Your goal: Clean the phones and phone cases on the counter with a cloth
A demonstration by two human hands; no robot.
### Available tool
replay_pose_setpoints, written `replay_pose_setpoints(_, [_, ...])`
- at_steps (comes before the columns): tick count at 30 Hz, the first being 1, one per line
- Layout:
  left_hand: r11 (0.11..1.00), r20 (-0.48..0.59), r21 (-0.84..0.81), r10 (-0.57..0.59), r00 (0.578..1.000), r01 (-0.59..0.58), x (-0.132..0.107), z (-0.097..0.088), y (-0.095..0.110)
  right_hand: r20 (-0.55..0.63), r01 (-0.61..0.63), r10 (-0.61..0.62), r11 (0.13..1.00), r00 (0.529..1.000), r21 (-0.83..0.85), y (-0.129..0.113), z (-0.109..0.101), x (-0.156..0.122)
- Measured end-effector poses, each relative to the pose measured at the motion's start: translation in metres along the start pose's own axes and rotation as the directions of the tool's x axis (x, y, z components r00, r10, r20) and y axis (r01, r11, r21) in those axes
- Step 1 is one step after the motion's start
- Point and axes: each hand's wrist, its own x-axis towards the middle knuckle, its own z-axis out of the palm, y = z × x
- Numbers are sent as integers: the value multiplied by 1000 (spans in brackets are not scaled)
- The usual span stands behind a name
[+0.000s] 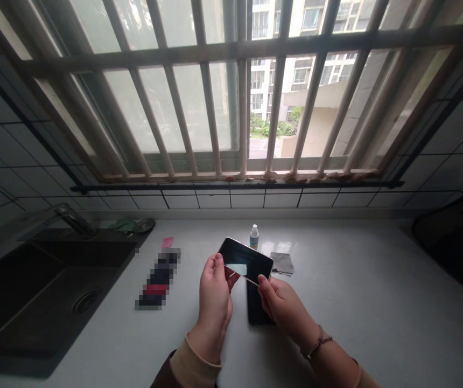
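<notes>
Both hands hold a smartphone [251, 260] tilted above the counter, its dark glossy screen showing a pale reflection. My left hand [215, 291] is closed on the left end, thumb on the near corner and fingers beneath. My right hand [282, 302] grips the near right corner between thumb and fingers. Under the phone, a flat black rectangular thing [258, 311] lies on the counter, partly hidden by the phone and my right hand; I cannot tell its kind. Just behind stands a small white-capped bottle [254, 237]. A folded grey cloth [282, 263] lies to the right.
A dark sink [17, 355] with a faucet [74, 220] is set into the pale counter [360, 291] at left. Near it lie a pixelated dark strip [159, 280] and a pink slip [167, 242]. A black bag-like object [453, 237] stands at right. A barred window [223, 54] rises behind.
</notes>
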Motion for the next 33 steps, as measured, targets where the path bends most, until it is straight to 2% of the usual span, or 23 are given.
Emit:
replay_pose_setpoints(4, [1000, -30, 22, 15, 999, -14, 5, -3, 2, 180, -25, 19, 999, 984, 29, -1, -4, 0])
replay_pose_setpoints(5, [999, -30, 34, 31, 999, -30, 6, -4, 2, 174, -22, 12, 998, 985, 59, -1, -5, 1])
replay_pose_setpoints(8, [988, 17, 121, 95, 995, -96, 9, -8, 4, 61, -7, -3, 986, 998, 169, 2, -8, 4])
replay_pose_setpoints(10, [967, 73, 211, 130, 989, -143, 9, -11, 4, 59, -9, -2, 981, 998, 195, 2, -8, 5])
replay_pose_setpoints(13, [926, 127, 315, 176, 976, -208, 6, -11, 2, 118, 26, -39, 993, 992, 114, 0, -6, 1])
replay_pose_setpoints(16, [917, 155, 327, 188, 970, -230, 3, -9, 0, 133, 72, -74, 997, 988, 20, -4, -2, -4])
replay_pose_setpoints(22, [950, 182, 304, 14, 983, -70, -1, -6, -5, 9, 34, -35, 998, 999, 58, -9, -2, -4])
replay_pose_setpoints(25, [930, 203, 360, 4, 979, -79, 0, -8, -6, -26, 31, -29, 998, 999, 56, -8, -4, -4])
replay_pose_setpoints(28, [896, 228, 422, 44, 973, -139, 1, -9, -4, -28, 17, -16, 999, 999, 38, -5, -2, -3])
replay_pose_setpoints(30, [870, 238, 458, 79, 968, -183, -1, -8, -1, -24, 51, -52, 998, 998, -44, -2, 0, -1])
replay_pose_setpoints(33, [828, 218, 510, 138, 966, -234, -7, -5, 3, 21, 213, -215, 946, 976, -243, 0, 2, -1])
